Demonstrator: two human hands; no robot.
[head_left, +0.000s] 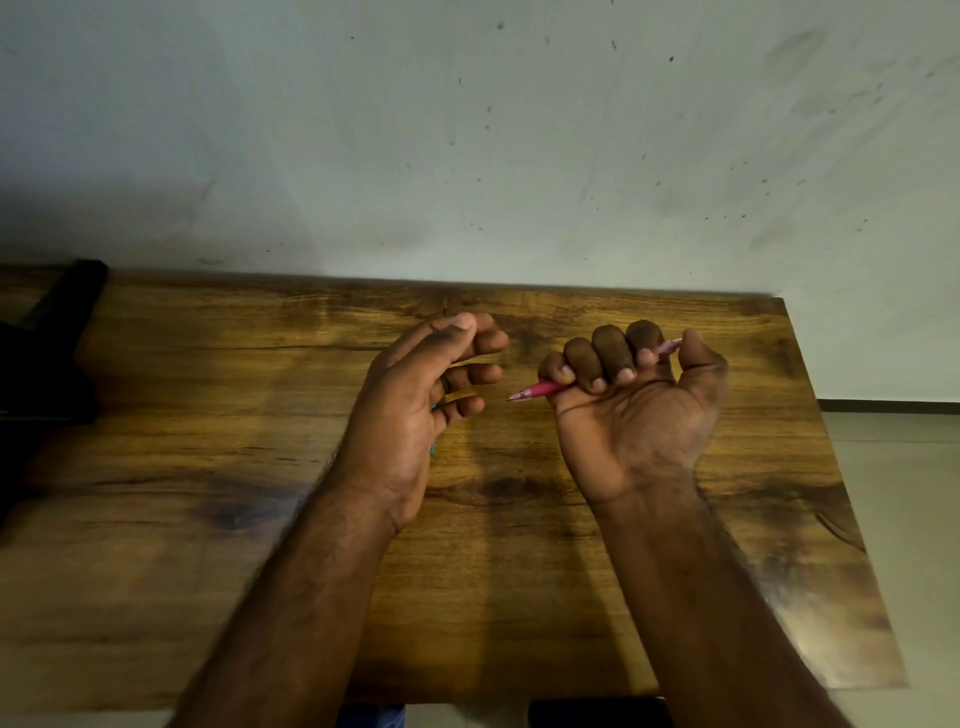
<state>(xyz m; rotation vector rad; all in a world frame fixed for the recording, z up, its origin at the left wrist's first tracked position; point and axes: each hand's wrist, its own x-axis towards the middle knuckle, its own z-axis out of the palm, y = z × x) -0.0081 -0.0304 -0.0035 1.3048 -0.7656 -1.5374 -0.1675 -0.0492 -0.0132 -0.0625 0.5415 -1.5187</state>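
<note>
Above the table (519, 597), a pink pen (540, 388) is being gripped in the right hand (631, 410), fingers curled tight; left hand (415, 400) is being held loosely open. Fist slackening risks dropping it.

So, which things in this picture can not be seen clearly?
- Pen middle, head view: the right hand fist covers it; only the tip and back end show.
- Teal thing behind the left hand: only slivers show; unclear if it is held.
- Black object on the table: dark, cut by the left edge.
</note>
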